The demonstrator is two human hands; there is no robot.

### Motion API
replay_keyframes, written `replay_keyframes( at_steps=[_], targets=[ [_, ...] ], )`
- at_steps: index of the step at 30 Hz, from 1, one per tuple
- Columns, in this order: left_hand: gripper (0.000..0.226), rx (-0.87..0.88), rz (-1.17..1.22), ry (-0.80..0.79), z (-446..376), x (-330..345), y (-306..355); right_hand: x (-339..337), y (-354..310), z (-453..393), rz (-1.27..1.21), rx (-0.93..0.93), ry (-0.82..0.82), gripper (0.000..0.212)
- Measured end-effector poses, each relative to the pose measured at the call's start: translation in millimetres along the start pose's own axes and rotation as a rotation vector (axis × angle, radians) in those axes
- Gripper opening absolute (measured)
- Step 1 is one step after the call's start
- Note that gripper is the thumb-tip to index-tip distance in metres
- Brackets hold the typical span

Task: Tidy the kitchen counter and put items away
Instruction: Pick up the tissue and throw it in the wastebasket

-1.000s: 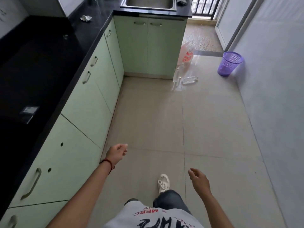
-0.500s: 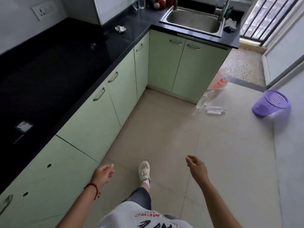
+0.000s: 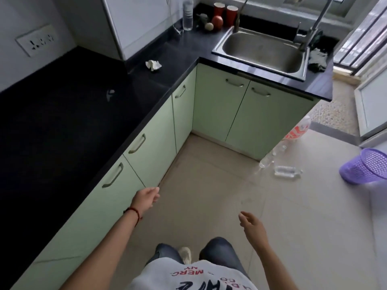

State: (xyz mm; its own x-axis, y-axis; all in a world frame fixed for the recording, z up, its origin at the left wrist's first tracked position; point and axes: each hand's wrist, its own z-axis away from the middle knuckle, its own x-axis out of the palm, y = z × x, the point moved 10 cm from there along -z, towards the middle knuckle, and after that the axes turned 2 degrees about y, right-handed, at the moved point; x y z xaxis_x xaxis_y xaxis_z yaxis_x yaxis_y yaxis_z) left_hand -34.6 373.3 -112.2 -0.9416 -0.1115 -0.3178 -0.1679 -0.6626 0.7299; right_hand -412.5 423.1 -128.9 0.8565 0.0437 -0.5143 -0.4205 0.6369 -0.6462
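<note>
Both hands hold nothing. The left hand (image 3: 146, 197) hangs with loosely bent fingers just beside the green cabinets (image 3: 150, 147), and the right hand (image 3: 251, 223) is relaxed and wide over the floor (image 3: 209, 185). On the black desk (image 3: 83, 114) a crumpled tissue (image 3: 153, 65) lies near the corner. A bottle (image 3: 187, 15), 2 red cups (image 3: 225, 12) and fruit (image 3: 217, 21) stand left of the sink (image 3: 261, 49). A purple basket (image 3: 366, 166) lies tilted on the floor, near empty bottles (image 3: 287, 171).

bare forearms, no sleeves showing. a thin red string bracelet (image 3: 134, 212) circles the left wrist. the person wears a grey t-shirt (image 3: 188, 277) with red and dark lettering, blue jeans (image 3: 219, 250) and a pale shoe (image 3: 185, 254).
</note>
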Motion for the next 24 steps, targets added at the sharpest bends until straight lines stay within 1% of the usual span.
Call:
replay_keyframes(
  at_steps=[2,4,7,9,10,12,15,19,22,24],
  targets=[
    [0.024,0.037,-0.004,-0.003,-25,8,38,-2,-11,-27,0.001,0.025,-0.01,0.03],
    [0.022,0.054,0.0,-0.004,-50,17,65,-3,-25,-56,-0.005,0.049,-0.025,0.03],
    [0.023,0.032,0.009,0.022,-86,27,87,-2,-56,-108,-0.004,0.045,-0.079,0.03],
    [0.019,-0.001,0.025,0.048,-105,31,94,-1,-80,-149,0.028,0.03,-0.115,0.033],
    [0.02,-0.026,0.033,0.071,-113,32,97,-1,-95,-169,0.056,0.019,-0.135,0.034],
    [0.023,-0.079,0.053,0.124,-124,32,101,-2,-129,-207,0.123,-0.021,-0.17,0.034],
    [0.019,-0.132,0.114,0.191,-138,31,110,0,-199,-251,0.203,-0.118,-0.223,0.03],
    [0.026,-0.193,0.194,0.267,-151,27,117,10,-293,-294,0.28,-0.239,-0.264,0.03],
    [0.021,-0.204,0.233,0.3,-160,25,127,24,-347,-314,0.275,-0.303,-0.28,0.03],
    [0.014,-0.173,0.234,0.306,-169,21,144,39,-371,-323,0.276,-0.327,-0.296,0.029]
  ],
)
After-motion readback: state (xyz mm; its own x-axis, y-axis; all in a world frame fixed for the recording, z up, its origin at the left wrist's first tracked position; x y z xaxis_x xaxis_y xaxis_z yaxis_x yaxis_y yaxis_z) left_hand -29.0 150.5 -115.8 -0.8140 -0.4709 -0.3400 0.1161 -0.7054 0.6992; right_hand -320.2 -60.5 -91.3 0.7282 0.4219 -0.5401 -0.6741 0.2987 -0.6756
